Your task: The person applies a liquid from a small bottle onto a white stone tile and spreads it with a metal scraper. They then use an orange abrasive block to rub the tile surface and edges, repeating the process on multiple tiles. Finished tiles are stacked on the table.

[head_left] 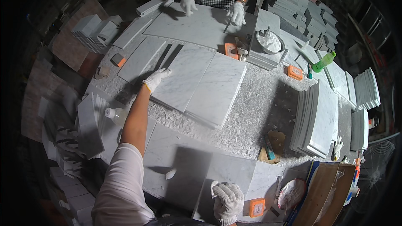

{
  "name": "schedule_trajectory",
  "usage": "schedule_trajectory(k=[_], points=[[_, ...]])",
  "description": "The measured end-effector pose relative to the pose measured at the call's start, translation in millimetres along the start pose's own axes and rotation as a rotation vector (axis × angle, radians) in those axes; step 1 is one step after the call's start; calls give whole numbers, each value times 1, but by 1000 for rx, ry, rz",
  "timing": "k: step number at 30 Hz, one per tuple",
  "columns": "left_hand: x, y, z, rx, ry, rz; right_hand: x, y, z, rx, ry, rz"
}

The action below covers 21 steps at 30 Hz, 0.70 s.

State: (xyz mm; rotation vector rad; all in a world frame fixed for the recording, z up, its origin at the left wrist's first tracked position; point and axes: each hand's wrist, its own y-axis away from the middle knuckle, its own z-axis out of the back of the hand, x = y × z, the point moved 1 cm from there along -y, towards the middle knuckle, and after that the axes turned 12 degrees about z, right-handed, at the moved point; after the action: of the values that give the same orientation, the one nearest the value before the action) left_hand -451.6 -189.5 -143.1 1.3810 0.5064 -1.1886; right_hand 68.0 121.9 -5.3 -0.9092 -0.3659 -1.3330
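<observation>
My left hand, in a white knit glove, lies along the left edge of a pale grey-veined marble slab. Its fingers are stretched out over the slab's edge. A second marble slab sits tight against the first on its right, on top of a further layer. Low in the view, my right hand, gloved too, is closed with curled fingers above the near marble surface. A small white bit shows at its thumb side; what it grips, if anything, cannot be made out. Right of it lies an orange block.
Across the table, a co-worker's gloved hand holds a thin tool over a large slab. A bowl of white paste stands on stacked tiles. Upright tiles, a green bottle and a cardboard box stand right; a clear bottle left.
</observation>
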Motion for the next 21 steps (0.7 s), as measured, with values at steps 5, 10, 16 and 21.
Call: schedule_trajectory(k=[5, 10, 16, 21], points=[[1, 0, 0, 5, 0, -16, -3, 0, -3, -3, 14, 4], [1, -1, 0, 1, 27, -11, -3, -4, -3, -43, 52, 62], [-2, 1, -1, 13, 14, -15, 1, -2, 3, 4, 16, 7], [-5, 6, -6, -14, 29, 5, -4, -13, -5, -106, 116, 170]])
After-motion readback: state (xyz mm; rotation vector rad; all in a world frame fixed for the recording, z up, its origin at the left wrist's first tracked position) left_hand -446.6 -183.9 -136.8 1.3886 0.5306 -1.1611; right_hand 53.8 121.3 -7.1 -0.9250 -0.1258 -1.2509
